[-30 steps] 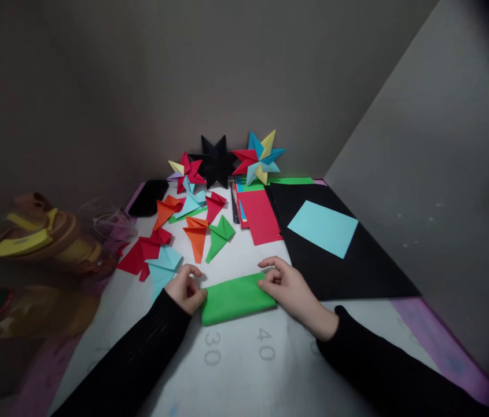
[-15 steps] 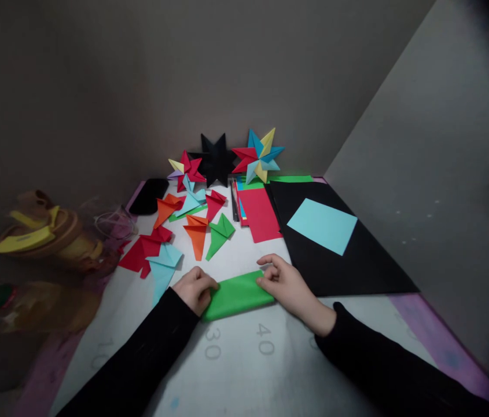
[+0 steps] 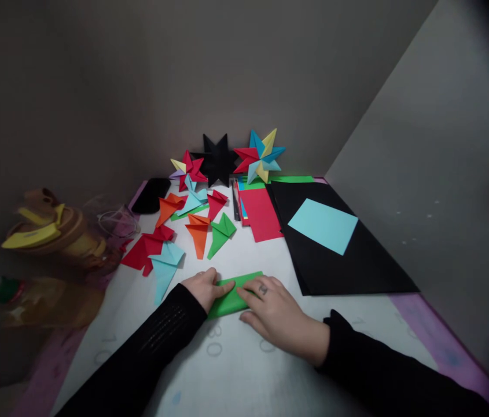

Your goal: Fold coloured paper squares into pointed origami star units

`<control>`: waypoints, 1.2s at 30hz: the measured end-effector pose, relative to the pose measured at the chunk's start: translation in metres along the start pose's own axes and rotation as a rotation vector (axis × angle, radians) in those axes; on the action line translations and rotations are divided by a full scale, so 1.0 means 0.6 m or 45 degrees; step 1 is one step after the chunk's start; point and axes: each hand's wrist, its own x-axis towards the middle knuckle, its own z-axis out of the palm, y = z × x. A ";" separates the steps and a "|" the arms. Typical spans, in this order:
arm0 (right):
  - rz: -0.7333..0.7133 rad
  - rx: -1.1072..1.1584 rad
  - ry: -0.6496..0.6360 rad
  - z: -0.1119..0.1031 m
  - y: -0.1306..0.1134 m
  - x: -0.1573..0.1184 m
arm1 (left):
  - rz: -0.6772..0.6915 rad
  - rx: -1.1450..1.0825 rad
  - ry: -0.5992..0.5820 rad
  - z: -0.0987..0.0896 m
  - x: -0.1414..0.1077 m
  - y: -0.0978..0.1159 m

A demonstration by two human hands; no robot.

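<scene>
A folded green sheet of paper (image 3: 225, 303) lies on the white table cover in front of me. My left hand (image 3: 206, 288) presses and grips its left end, the index finger stretched across the top. Over the right part is my right hand (image 3: 272, 313), its curved fingers on the paper and its thumb at the near edge; this hand hides much of that end. Just beyond lie folded paper pieces: green (image 3: 221, 233), orange (image 3: 198, 233), light blue (image 3: 167, 265) and red (image 3: 143, 252).
Paper stars stand at the wall, one black (image 3: 219, 161) and one multicoloured (image 3: 261, 156). Right of the hands, a light blue sheet (image 3: 324, 226) lies on black sheets (image 3: 357, 272), beside red paper (image 3: 263, 214). A phone (image 3: 152, 196) and a blurred bottle (image 3: 48, 301) are left.
My right hand has moved left and nearer, from the green paper's right edge onto its top. My left hand has shifted slightly right, its index finger now extended over the paper.
</scene>
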 end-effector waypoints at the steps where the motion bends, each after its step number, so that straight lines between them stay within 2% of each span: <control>1: 0.003 -0.063 -0.040 0.006 -0.005 -0.001 | -0.006 0.025 -0.020 -0.003 0.000 0.001; 4: -0.028 -0.168 -0.117 0.018 -0.016 -0.003 | -0.031 0.090 -0.050 -0.008 0.001 0.004; 9: -0.197 -0.172 -0.162 0.021 -0.031 -0.014 | -0.021 0.204 -0.068 -0.013 0.000 0.014; 17: -0.264 -0.051 -0.191 0.023 -0.038 -0.018 | 0.056 0.062 -0.018 -0.020 -0.001 0.012; 29: -0.168 -0.012 -0.310 0.033 -0.082 0.021 | 0.087 -0.095 0.006 -0.021 0.002 0.005; 32: -0.155 0.007 -0.299 0.028 -0.080 0.015 | 0.096 -0.066 -0.013 -0.024 0.002 0.002; 36: -0.069 -0.024 -0.203 0.021 -0.064 -0.011 | 0.130 -0.059 -0.070 -0.023 0.004 -0.007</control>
